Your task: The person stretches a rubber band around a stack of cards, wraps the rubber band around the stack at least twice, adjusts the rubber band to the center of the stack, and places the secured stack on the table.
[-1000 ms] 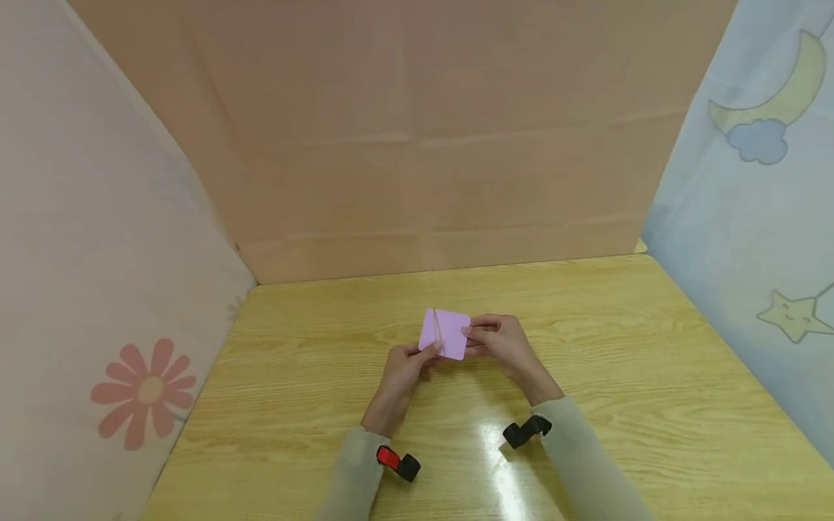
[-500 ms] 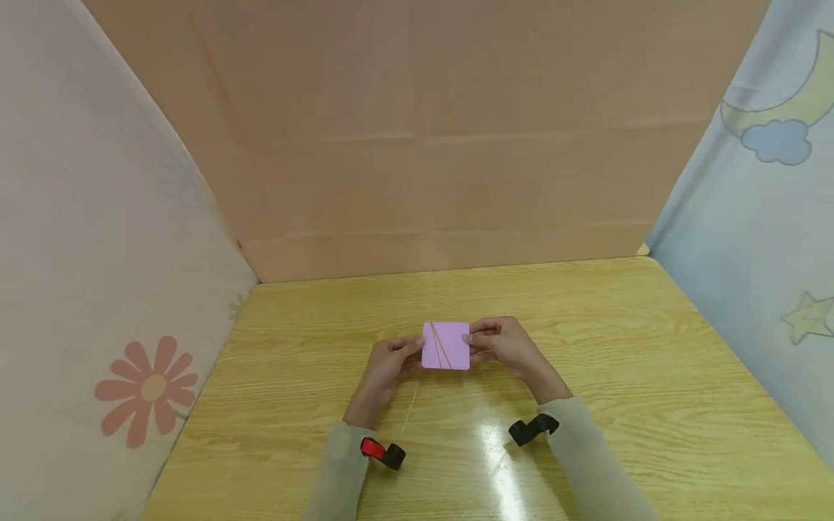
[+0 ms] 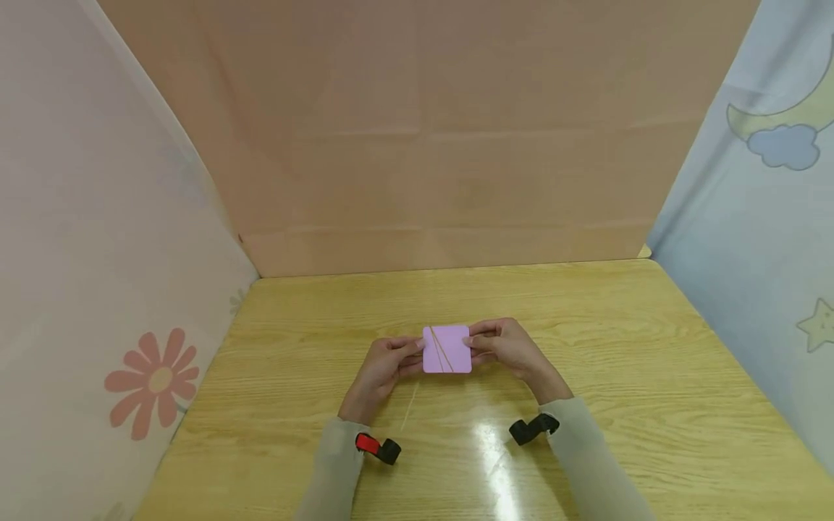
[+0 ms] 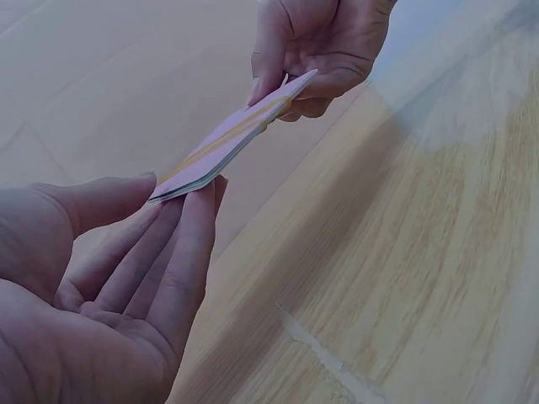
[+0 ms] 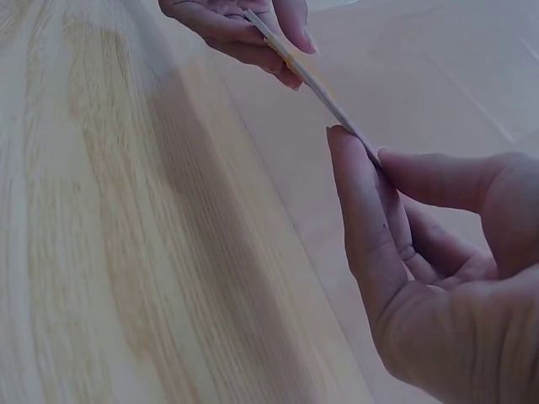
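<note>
Clearly, both hands grasp one piece: a square pink stack (image 3: 451,349), held up off the counter (image 3: 293,347) between them. Left hand (image 3: 386,365) pinches its left edge, thumb on top, fingers beneath; right hand (image 3: 513,349) does likewise at the right edge. Orange band (image 4: 223,141) crosses the pink face well left of centre, two strands meeting at the far edge, spread at the near one. Risk, as I judge it: with the band slanted and off to one side, a tug leftward could roll it off over the corner, or let it snap loose. Thin layers show at the stack's left edge in the left wrist view; should they be separate sheets, the right part, unbanded, may fan out if that pinch eases. Both grips look shallow, so uneven pull might twist the stack free. Band's underside run: hidden.
</note>
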`<action>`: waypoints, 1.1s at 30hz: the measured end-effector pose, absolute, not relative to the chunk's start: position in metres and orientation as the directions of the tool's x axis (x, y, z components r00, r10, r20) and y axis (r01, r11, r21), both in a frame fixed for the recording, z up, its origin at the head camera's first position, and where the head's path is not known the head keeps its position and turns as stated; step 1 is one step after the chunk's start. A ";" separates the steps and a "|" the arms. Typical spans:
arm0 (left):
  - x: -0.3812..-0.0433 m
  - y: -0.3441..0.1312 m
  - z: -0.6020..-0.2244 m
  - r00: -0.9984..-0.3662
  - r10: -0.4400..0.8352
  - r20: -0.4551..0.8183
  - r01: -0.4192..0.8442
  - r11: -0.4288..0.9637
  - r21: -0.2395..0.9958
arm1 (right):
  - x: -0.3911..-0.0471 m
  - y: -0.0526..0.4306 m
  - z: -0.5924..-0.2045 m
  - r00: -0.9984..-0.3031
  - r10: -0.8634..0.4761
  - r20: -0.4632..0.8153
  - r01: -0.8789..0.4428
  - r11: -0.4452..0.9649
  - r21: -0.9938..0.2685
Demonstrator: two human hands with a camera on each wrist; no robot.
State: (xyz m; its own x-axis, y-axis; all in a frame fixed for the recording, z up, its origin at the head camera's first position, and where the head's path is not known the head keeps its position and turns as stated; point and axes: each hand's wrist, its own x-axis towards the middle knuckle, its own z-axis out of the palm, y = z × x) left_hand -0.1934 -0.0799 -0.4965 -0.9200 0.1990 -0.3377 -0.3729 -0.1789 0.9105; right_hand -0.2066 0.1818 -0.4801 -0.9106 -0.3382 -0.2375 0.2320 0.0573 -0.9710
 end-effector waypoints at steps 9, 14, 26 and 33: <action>-0.195 -0.082 -0.499 -0.913 0.213 -0.349 -0.383 -0.149 0.912 | -0.208 0.184 -0.485 -0.901 -0.358 -0.244 0.238 0.060 -0.969; -0.197 -0.080 -0.499 -0.913 0.221 -0.342 -0.374 -0.124 0.919 | -0.211 0.185 -0.486 -0.896 -0.366 -0.252 0.249 0.056 -0.967; -0.196 -0.079 -0.497 -0.925 0.198 -0.325 -0.344 -0.071 0.936 | -0.227 0.189 -0.468 -0.866 -0.432 -0.253 0.163 0.235 -0.958; -0.192 -0.081 -0.496 -0.918 0.216 -0.332 -0.350 -0.052 0.935 | -0.247 0.173 -0.440 -0.832 -0.509 -0.220 -0.023 0.427 -0.904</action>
State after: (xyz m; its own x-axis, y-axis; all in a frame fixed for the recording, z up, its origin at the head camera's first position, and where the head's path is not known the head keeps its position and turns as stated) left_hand -0.1919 -0.0806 -0.4961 -0.9183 0.2160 -0.3317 -0.3500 -0.0517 0.9353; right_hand -0.2471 0.1734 -0.4399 -0.8323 -0.5090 -0.2198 -0.0226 0.4272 -0.9039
